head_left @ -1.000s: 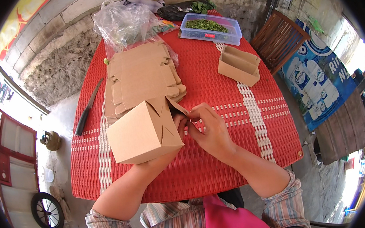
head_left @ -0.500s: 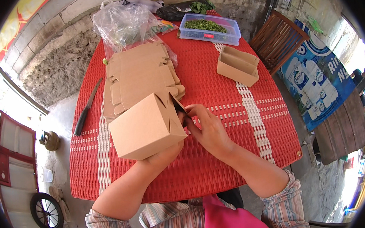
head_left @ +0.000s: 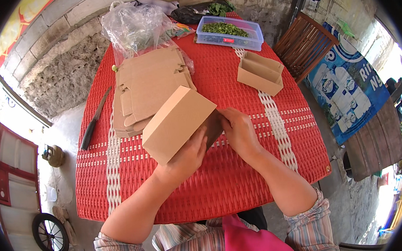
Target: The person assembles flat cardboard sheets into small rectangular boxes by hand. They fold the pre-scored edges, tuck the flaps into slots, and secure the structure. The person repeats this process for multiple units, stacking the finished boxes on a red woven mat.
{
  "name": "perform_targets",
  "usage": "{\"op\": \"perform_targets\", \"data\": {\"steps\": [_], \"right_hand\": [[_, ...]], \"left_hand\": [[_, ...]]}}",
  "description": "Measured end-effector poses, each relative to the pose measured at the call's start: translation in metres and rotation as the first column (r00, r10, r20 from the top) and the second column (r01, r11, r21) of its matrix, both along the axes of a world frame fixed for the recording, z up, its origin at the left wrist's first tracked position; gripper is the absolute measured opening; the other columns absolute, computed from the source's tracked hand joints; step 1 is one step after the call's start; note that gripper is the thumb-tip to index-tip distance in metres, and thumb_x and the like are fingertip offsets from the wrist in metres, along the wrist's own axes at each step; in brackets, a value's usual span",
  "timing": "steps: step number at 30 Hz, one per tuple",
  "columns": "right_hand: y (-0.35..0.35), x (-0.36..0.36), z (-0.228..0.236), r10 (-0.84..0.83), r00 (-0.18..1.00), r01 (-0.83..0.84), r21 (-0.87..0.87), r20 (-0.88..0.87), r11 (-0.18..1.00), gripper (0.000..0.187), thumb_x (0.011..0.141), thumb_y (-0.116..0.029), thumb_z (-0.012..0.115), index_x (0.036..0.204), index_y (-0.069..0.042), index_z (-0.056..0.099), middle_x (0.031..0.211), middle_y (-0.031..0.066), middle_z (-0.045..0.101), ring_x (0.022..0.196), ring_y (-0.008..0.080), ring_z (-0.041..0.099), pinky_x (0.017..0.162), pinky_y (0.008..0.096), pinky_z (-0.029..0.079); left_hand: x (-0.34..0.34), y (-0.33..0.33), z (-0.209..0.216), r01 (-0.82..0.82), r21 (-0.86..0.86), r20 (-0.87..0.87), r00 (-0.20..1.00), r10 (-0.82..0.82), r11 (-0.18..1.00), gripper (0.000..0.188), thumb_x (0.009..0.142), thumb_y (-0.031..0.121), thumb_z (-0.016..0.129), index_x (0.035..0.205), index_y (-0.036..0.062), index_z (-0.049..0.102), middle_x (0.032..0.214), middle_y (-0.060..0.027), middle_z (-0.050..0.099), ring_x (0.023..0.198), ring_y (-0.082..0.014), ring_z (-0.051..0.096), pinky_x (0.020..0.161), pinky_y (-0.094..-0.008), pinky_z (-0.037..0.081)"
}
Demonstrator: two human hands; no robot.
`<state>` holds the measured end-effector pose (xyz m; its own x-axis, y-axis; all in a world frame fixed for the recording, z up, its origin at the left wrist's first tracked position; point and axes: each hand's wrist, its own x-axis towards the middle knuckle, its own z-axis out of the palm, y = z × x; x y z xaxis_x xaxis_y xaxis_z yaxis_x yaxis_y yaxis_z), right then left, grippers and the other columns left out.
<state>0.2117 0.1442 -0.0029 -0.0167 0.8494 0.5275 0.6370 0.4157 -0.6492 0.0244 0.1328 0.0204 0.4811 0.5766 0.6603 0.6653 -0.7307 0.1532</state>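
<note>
A brown cardboard box (head_left: 180,122) is held tilted above the near middle of the red woven table (head_left: 242,188). My left hand (head_left: 184,157) grips it from below, its fingers spread against the shaded side. My right hand (head_left: 238,130) pinches the box's right edge, with the fingertips partly hidden behind the cardboard. Just beyond the box lies a stack of flat, unfolded cardboard boxes (head_left: 151,82). Farther right stands a folded, open cardboard box (head_left: 260,74), apart from both hands.
A knife with a black handle (head_left: 89,133) lies along the table's left side. At the back are a clear plastic bag (head_left: 136,27), a clear tub of chopped greens (head_left: 229,35) and a black bag (head_left: 193,13). A wooden chair (head_left: 305,46) stands at the right.
The box has turned and shifted right, so its slotted, tabbed side no longer faces up. My left hand's fingers now show along its side. My right hand has moved slightly right.
</note>
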Motion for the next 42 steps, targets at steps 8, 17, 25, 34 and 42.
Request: {"op": "perform_targets", "data": {"steps": [8,17,25,34,42], "right_hand": [[0.004,0.009,0.015,-0.112,0.989,0.108,-0.042,-0.100,0.993,0.021,0.090,-0.007,0.057,0.107,0.001,0.067,0.083,0.0192,0.059,0.076,0.0363,0.060,0.068,0.0424,0.048],[0.013,0.038,0.023,0.027,0.961,-0.065,-0.130,-0.277,0.989,0.025,0.097,-0.018,0.058,0.100,0.004,0.067,0.077,0.0094,0.056,0.071,0.0179,0.054,0.068,0.0313,0.044],[0.008,0.044,0.035,0.120,0.786,-0.316,-0.227,-0.606,0.921,0.027,0.100,-0.025,0.057,0.104,0.001,0.067,0.084,-0.0001,0.060,0.080,0.0088,0.054,0.079,0.0265,0.045],[0.014,0.036,0.034,-0.210,0.974,0.171,0.327,0.088,0.930,0.041,0.085,-0.003,0.067,0.124,-0.011,0.060,0.096,0.0082,0.054,0.084,0.0230,0.055,0.077,0.0340,0.049],[-0.007,-0.010,0.026,-0.016,0.935,-0.095,0.295,0.355,0.951,0.043,0.080,0.005,0.060,0.122,0.006,0.057,0.111,0.0168,0.057,0.102,0.0315,0.059,0.088,0.0388,0.051]], "left_hand": [[-0.012,-0.004,0.021,0.156,0.286,-0.011,0.987,-0.159,0.946,0.034,0.078,0.014,0.070,0.110,0.0019,0.065,0.117,-0.0132,0.062,0.108,-0.0289,0.060,0.090,-0.0398,0.048],[-0.047,0.044,0.014,0.414,-0.718,0.614,0.755,0.229,0.559,0.066,0.095,0.036,0.062,0.145,0.0001,0.038,0.133,-0.0196,0.054,0.123,-0.0274,0.051,0.104,-0.0391,0.039],[-0.052,0.038,0.009,0.692,-0.722,0.679,0.702,0.213,0.021,0.101,0.081,0.046,0.074,0.151,-0.0004,0.020,0.146,-0.0196,0.039,0.139,-0.0304,0.035,0.114,-0.0430,0.030],[-0.033,0.040,0.003,0.783,-0.563,0.796,0.426,0.430,0.265,0.077,0.088,0.034,0.071,0.144,0.0011,0.029,0.134,-0.0165,0.049,0.121,-0.0269,0.054,0.096,-0.0410,0.051],[-0.020,0.032,-0.003,0.797,-0.509,0.841,0.380,0.385,0.326,0.070,0.089,0.031,0.070,0.142,0.0031,0.032,0.130,-0.0136,0.051,0.119,-0.0243,0.055,0.095,-0.0396,0.051]]}}
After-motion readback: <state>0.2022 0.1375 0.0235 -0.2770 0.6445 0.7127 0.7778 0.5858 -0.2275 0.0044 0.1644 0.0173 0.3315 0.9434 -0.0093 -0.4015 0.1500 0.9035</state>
